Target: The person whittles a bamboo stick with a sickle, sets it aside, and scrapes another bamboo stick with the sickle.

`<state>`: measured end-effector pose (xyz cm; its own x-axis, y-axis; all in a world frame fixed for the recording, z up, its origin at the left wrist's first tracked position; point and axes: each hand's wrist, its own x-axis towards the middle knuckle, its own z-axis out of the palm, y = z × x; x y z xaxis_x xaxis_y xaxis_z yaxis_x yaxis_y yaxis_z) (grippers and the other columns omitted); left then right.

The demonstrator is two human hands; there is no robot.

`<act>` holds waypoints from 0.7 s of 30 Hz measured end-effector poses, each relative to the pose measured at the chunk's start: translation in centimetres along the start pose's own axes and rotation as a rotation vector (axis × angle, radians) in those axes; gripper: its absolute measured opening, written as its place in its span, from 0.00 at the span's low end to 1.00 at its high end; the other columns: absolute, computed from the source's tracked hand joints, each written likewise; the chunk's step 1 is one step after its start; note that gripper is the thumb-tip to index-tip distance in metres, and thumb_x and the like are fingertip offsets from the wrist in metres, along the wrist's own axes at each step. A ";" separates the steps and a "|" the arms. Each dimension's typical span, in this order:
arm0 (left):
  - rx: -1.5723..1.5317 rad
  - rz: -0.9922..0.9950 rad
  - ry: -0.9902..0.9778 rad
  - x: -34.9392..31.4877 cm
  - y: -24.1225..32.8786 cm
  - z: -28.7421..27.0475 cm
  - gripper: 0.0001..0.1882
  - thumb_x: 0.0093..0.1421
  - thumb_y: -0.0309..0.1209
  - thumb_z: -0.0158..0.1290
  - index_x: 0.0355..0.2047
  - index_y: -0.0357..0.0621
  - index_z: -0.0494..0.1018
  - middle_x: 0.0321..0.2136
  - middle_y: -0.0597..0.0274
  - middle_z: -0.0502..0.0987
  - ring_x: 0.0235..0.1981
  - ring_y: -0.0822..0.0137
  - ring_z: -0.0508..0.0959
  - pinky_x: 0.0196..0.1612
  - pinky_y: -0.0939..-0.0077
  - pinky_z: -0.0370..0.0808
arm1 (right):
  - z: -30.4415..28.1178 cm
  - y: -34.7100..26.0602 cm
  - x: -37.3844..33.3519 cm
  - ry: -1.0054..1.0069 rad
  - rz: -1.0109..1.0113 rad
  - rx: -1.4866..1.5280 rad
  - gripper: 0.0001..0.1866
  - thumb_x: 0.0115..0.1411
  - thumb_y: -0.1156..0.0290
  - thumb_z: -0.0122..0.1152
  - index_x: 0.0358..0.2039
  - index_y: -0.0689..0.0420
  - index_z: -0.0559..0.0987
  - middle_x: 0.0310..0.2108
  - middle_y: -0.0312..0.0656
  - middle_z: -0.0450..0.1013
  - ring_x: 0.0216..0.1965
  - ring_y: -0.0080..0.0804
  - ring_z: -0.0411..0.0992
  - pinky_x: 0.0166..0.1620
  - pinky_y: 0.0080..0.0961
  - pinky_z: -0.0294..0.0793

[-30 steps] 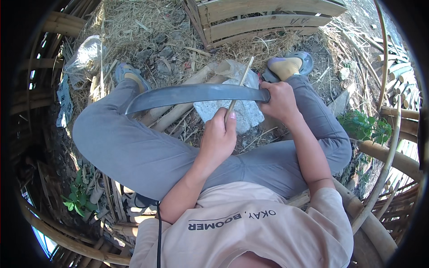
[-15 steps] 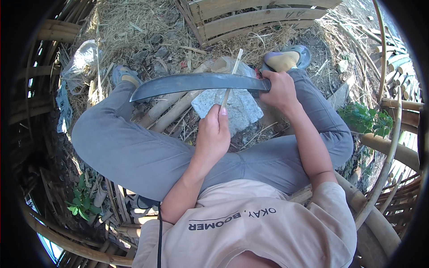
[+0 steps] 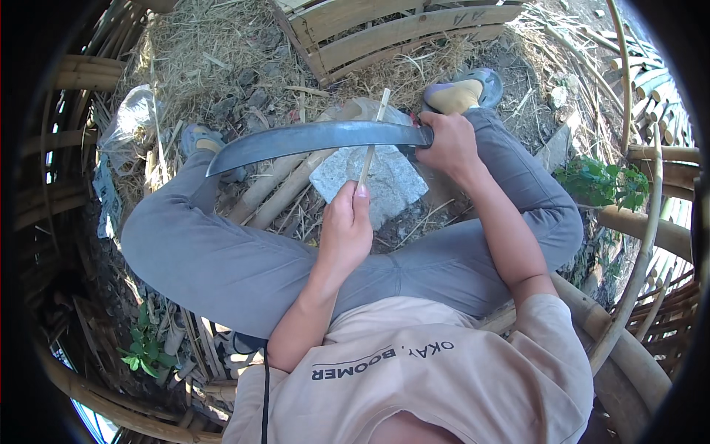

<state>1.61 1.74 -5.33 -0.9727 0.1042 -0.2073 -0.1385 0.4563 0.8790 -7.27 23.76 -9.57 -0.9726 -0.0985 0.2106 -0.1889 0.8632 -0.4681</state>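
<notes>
My right hand (image 3: 451, 146) is closed round the handle of a machete (image 3: 318, 138), whose long, dark, curved blade points left across the middle of the view. In my left hand (image 3: 347, 226) is the near end of a thin pale bamboo strip (image 3: 367, 164), pinched between thumb and fingers. The strip slants up and away, and the blade crosses over it, hiding a short stretch. Its far tip shows beyond the blade. Below both lies a flat-topped grey stone (image 3: 399, 185) on the ground between my legs.
Bamboo poles (image 3: 277, 194) lie left of the stone. A wooden slatted crate (image 3: 399, 33) stands at the far side on straw. Clear plastic (image 3: 137, 122) is at the left, a leafy plant (image 3: 603, 185) at the right. Bent bamboo (image 3: 642, 266) curves along the right side.
The machete and both hands appear slightly farther left, much as the whole scene does. The blade still crosses the strip, and both grips are unchanged.
</notes>
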 end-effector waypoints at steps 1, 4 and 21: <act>0.003 -0.012 0.011 0.1 -0.3 0.1 0.20 0.75 0.39 0.39 0.28 0.39 0.67 0.17 0.64 0.65 0.19 0.71 0.65 0.26 0.70 0.64 | -0.2 -0.1 0.1 -0.061 0.025 -0.032 0.14 0.35 0.67 0.67 0.27 0.55 0.81 0.19 0.50 0.75 0.28 0.53 0.76 0.36 0.44 0.77; -0.063 -0.036 -0.003 0.3 -0.5 -0.2 0.19 0.75 0.39 0.38 0.28 0.40 0.66 0.17 0.69 0.63 0.19 0.76 0.62 0.24 0.73 0.62 | -0.1 -2.0 -0.8 -0.148 0.011 -0.050 0.14 0.35 0.67 0.68 0.26 0.54 0.81 0.21 0.49 0.76 0.28 0.53 0.77 0.38 0.45 0.78; -0.004 0.001 -0.015 -0.8 1.5 -1.0 0.17 0.73 0.34 0.40 0.30 0.35 0.66 0.17 0.46 0.68 0.18 0.49 0.70 0.26 0.56 0.64 | -0.4 -0.6 0.3 -0.052 0.003 0.037 0.14 0.36 0.68 0.68 0.28 0.56 0.82 0.22 0.52 0.76 0.30 0.54 0.77 0.37 0.44 0.77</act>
<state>1.99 1.47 -3.46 -0.9699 0.1177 -0.2132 -0.1386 0.4530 0.8807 -7.44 23.47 -8.86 -0.9787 -0.1223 0.1651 -0.1900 0.8448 -0.5003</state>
